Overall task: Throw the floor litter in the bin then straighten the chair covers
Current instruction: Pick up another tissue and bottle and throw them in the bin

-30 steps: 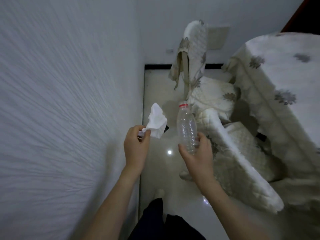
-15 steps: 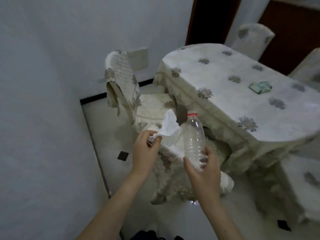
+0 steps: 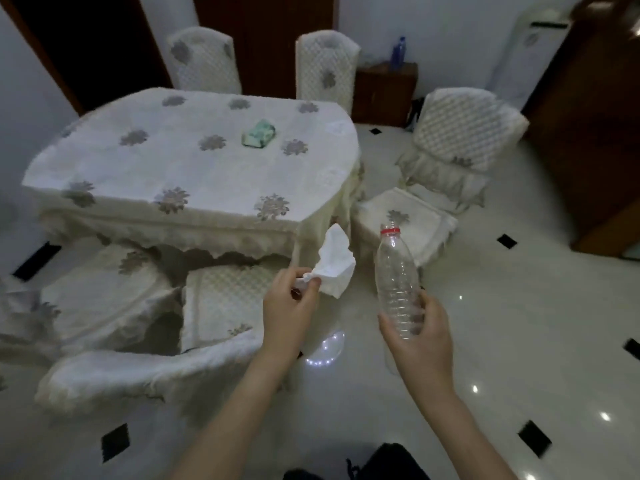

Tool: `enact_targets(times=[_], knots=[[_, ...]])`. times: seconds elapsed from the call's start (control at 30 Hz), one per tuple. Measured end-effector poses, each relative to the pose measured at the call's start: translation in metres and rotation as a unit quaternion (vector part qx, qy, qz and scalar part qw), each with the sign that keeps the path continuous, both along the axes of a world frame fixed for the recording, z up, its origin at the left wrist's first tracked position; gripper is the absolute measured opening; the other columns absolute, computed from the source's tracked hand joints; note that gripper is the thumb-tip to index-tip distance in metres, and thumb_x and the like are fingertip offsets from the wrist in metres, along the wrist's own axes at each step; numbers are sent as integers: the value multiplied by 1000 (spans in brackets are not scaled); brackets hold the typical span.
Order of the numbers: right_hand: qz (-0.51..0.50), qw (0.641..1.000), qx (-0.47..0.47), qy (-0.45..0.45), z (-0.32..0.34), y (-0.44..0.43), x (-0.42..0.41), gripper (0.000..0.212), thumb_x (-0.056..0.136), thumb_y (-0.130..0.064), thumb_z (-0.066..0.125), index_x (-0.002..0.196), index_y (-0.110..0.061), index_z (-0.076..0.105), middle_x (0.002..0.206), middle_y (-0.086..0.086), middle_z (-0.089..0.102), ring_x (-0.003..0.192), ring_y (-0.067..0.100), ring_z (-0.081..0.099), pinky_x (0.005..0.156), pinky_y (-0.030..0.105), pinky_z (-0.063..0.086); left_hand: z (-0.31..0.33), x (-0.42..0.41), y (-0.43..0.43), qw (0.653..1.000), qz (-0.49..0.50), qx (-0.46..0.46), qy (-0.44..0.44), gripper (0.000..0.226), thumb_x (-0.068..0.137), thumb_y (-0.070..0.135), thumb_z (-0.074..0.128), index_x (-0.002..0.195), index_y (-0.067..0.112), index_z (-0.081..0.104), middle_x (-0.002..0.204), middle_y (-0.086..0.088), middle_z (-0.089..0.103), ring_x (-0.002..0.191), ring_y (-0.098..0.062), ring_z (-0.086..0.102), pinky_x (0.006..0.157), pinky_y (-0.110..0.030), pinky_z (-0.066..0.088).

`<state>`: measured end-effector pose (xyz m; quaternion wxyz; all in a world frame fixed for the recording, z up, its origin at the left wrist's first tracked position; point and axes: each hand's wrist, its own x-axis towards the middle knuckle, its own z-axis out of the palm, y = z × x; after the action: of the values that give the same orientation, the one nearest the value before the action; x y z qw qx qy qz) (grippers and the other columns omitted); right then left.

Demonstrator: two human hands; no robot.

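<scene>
Tissue (image 3: 334, 263) stays pinched in our left hand (image 3: 289, 311), bottle (image 3: 396, 284) gripped in our right hand (image 3: 420, 332), both near the table (image 3: 194, 161) corner. We have swung round; no bin shows yet, so we judge the carry goes on.

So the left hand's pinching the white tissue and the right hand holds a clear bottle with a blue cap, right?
No, the head view shows the cap is red. The left hand does pinch the white tissue, and the right hand holds the clear bottle.
</scene>
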<state>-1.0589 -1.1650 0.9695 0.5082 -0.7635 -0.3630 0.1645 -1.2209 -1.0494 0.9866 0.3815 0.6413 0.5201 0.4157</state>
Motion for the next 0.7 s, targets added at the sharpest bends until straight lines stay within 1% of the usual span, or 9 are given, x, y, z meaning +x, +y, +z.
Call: enact_targets(times=[0.03,0.1,0.17,0.3,0.47,0.53,0.63,0.7], knots=[[-12,1000,-3,8,-3,-8,19,55,77,-35,78,123,-36,47,109,-23,49,95,3,57,74,16,44,-5,23,-5,1000,-13,-3,4,3,90,20,66,92,23,67,89,12,63,82,-1,58,66,-15,44],[-38,999,-8,15,-9,-22,59,59,77,-36,78,125,-37,45,111,-25,47,96,1,56,77,19,45,-11,69,-17,999,-33,-13,3,6,90,19,66,89,24,67,88,13,63,82,-2,58,65,-12,42],[-68,997,-15,19,-13,-37,98,61,77,-36,79,128,-35,45,112,-22,47,96,1,55,81,24,47,-12,116,-29,998,-59,-33,-5,8,91,18,65,87,25,67,86,12,62,80,-2,58,65,-9,40],[-123,992,-22,24,-15,-61,174,69,78,-38,77,136,-28,43,118,-15,47,99,3,54,82,24,48,-8,203,-41,990,-136,-32,3,7,91,19,65,86,24,67,87,10,63,80,-5,59,66,-11,42],[-193,980,-16,41,-18,-79,260,70,78,-39,77,137,-27,43,119,-14,48,100,6,55,83,27,50,-8,306,-37,980,-193,-38,8,4,91,18,66,88,21,67,86,8,63,79,-3,58,66,-11,43],[-218,975,-13,49,-24,-81,292,69,78,-39,76,136,-28,42,118,-15,48,100,6,55,83,26,49,-16,345,-31,975,-217,-42,19,2,91,20,66,90,22,67,87,8,63,80,-2,59,66,-11,44],[-253,965,-19,62,-38,-77,339,68,78,-37,76,136,-29,42,118,-15,47,101,4,54,84,25,48,-32,403,-19,965,-256,-52,31,2,92,22,65,92,22,67,88,8,64,80,-5,60,67,-16,47],[-268,961,-27,67,-49,-68,374,67,79,-37,76,136,-28,43,118,-14,47,101,4,54,84,24,48,-44,444,-8,960,-270,-62,36,2,91,21,65,90,22,66,87,8,64,78,-6,60,66,-17,46]])
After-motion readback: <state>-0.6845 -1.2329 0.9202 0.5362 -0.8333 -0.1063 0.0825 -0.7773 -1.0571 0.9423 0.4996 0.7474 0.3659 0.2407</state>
